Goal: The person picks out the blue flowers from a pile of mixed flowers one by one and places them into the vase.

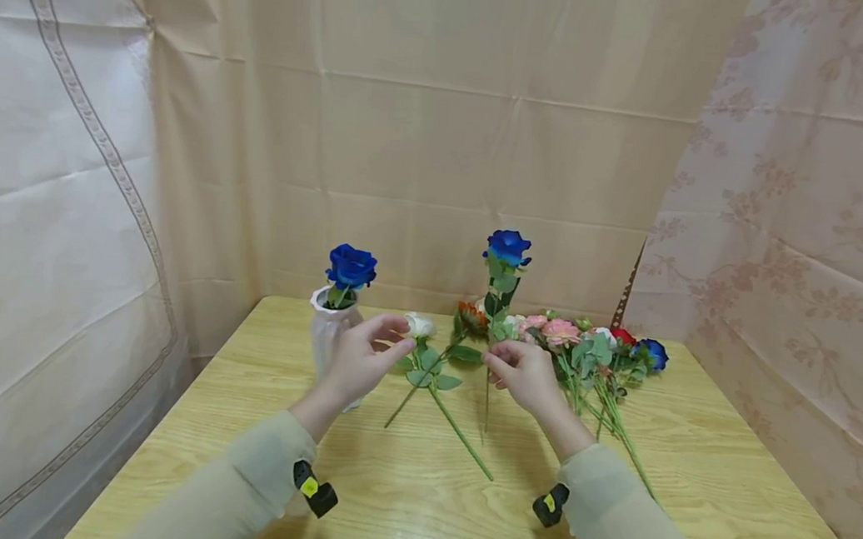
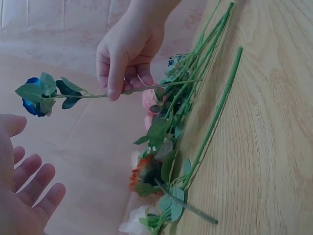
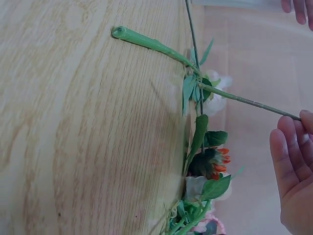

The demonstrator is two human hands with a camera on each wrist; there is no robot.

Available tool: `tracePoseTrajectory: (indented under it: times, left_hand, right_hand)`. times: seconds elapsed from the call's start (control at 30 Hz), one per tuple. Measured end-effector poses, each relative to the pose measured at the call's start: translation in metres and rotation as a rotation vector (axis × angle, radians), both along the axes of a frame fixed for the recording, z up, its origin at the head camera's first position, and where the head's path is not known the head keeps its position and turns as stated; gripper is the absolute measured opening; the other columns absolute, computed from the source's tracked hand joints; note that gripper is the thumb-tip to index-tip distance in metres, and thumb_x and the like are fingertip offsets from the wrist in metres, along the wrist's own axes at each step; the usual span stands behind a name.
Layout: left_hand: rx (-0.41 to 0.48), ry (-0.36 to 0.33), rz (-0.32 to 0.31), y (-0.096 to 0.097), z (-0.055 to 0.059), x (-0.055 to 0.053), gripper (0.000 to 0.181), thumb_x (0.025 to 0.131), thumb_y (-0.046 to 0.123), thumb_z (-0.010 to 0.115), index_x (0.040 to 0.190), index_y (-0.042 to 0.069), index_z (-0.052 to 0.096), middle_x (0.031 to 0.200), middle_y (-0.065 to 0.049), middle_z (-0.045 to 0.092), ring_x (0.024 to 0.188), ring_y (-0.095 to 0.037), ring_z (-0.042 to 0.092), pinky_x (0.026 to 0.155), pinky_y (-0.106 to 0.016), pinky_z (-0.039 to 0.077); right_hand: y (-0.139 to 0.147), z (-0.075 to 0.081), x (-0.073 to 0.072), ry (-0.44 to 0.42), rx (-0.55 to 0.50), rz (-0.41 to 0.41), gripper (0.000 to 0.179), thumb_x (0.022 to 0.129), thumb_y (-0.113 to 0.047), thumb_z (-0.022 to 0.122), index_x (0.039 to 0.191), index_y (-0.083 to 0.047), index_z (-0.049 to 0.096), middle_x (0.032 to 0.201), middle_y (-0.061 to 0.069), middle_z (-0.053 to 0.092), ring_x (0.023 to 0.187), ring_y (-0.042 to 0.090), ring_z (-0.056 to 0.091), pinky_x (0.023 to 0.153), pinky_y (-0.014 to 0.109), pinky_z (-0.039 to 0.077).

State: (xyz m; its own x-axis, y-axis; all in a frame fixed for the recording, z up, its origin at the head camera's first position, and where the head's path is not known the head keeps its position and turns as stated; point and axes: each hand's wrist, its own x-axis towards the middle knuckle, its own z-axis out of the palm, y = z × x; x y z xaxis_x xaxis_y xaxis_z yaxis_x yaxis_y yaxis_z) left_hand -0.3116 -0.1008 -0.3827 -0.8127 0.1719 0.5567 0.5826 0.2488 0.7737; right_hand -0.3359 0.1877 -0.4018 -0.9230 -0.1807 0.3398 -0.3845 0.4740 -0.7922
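My right hand [image 1: 525, 376] pinches the stem of a blue rose [image 1: 508, 248] between thumb and fingers, holding it upright above the table. The stem's lower end [image 3: 239, 99] hangs down past the fingers in the right wrist view. My left hand [image 1: 365, 357] holds nothing; its fingers [image 2: 34, 171] are spread and relaxed. It is in front of a white vase [image 1: 325, 333], which it partly hides. Another blue rose [image 1: 351, 266] stands in that vase. Between the hands a white rose [image 1: 420, 325] lies on the table, its green stem [image 1: 461, 434] towards me.
On the right of the table [image 1: 718, 473] lies a pile of flowers: pink blooms [image 1: 561, 333], a red one [image 1: 622, 336] and another blue rose [image 1: 653, 353], stems towards me. An orange flower [image 1: 471, 318] lies behind the white rose. Beige curtain [image 1: 441, 136] hangs behind the table.
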Motion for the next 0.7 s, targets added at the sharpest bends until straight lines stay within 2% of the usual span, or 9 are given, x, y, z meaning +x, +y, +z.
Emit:
tracePoseTrajectory:
  times: [0.13,0.2,0.27,0.37,0.4,0.47,0.53,0.6,0.7]
  left_hand:
    - [-0.028,-0.022,0.027,0.005,0.0,-0.002,0.028,0.095,0.023,0.075,0.12,0.01,0.069,0.112,-0.004,0.069,0.103,-0.019,0.068,0.085,-0.043,0.058]
    - [-0.039,-0.034,0.032,0.007,0.0,-0.004,0.029,0.096,0.024,0.074,0.121,0.01,0.068,0.114,-0.006,0.069,0.104,-0.019,0.067,0.086,-0.041,0.057]
    - [-0.05,-0.051,0.036,0.009,0.001,-0.005,0.03,0.097,0.027,0.073,0.123,0.011,0.067,0.115,-0.006,0.068,0.104,-0.018,0.066,0.087,-0.039,0.057]
    - [-0.052,-0.074,0.032,0.012,0.003,-0.007,0.031,0.098,0.026,0.072,0.124,0.011,0.066,0.116,-0.007,0.068,0.105,-0.018,0.065,0.088,-0.038,0.056]
    - [-0.056,-0.082,0.031,0.013,0.004,-0.008,0.032,0.098,0.026,0.072,0.125,0.011,0.066,0.116,-0.007,0.068,0.105,-0.018,0.065,0.089,-0.039,0.056]
    - [-0.061,-0.096,0.026,0.016,0.005,-0.01,0.031,0.098,0.025,0.072,0.124,0.012,0.065,0.116,-0.006,0.068,0.104,-0.018,0.065,0.09,-0.039,0.055]
    - [-0.07,-0.099,0.021,0.018,0.006,-0.011,0.031,0.097,0.025,0.072,0.124,0.011,0.065,0.117,-0.007,0.068,0.104,-0.018,0.065,0.09,-0.039,0.055]
    - [-0.074,-0.1,0.013,0.021,0.007,-0.012,0.03,0.097,0.025,0.072,0.123,0.011,0.065,0.116,-0.007,0.068,0.104,-0.019,0.065,0.09,-0.039,0.056]
    - [-0.079,-0.093,0.005,0.026,0.009,-0.014,0.03,0.098,0.026,0.071,0.122,0.01,0.066,0.114,-0.004,0.069,0.104,-0.018,0.066,0.089,-0.039,0.056]
  right_hand:
    - [0.001,0.0,-0.001,0.023,0.024,0.007,0.013,0.097,-0.016,0.072,0.099,-0.004,0.074,0.072,0.002,0.07,0.064,0.023,0.07,0.068,0.038,0.062]
    - [0.001,0.0,-0.001,0.032,0.037,0.007,0.013,0.097,-0.017,0.072,0.099,-0.005,0.074,0.071,0.001,0.07,0.063,0.021,0.07,0.091,0.041,0.057]
    - [0.0,0.0,-0.001,0.043,0.048,0.007,0.012,0.097,-0.017,0.073,0.098,-0.006,0.074,0.07,0.0,0.07,0.063,0.023,0.071,0.115,0.043,0.037]
    - [-0.001,0.0,-0.001,0.038,0.04,0.015,0.012,0.097,-0.017,0.072,0.099,-0.005,0.074,0.071,0.001,0.071,0.066,0.029,0.072,0.124,0.048,0.009]
    - [-0.001,-0.001,-0.001,0.032,0.037,0.019,0.013,0.097,-0.017,0.072,0.1,-0.005,0.074,0.072,0.002,0.071,0.067,0.031,0.072,0.123,0.048,0.016]
    - [-0.003,-0.001,0.0,0.013,0.026,0.025,0.014,0.097,-0.017,0.072,0.101,-0.004,0.073,0.074,0.003,0.071,0.07,0.033,0.072,0.112,0.047,0.04]
    - [-0.004,-0.002,0.001,-0.005,0.009,0.028,0.015,0.098,-0.017,0.072,0.103,-0.003,0.073,0.076,0.005,0.072,0.072,0.036,0.072,0.087,0.043,0.058]
    - [-0.006,-0.003,0.002,-0.02,-0.005,0.029,0.015,0.098,-0.016,0.072,0.104,-0.003,0.073,0.077,0.006,0.071,0.073,0.038,0.072,0.065,0.041,0.062]
    - [-0.01,-0.002,0.003,-0.033,-0.024,0.027,0.015,0.098,-0.016,0.071,0.104,-0.002,0.073,0.077,0.006,0.071,0.074,0.04,0.071,0.063,0.041,0.062]
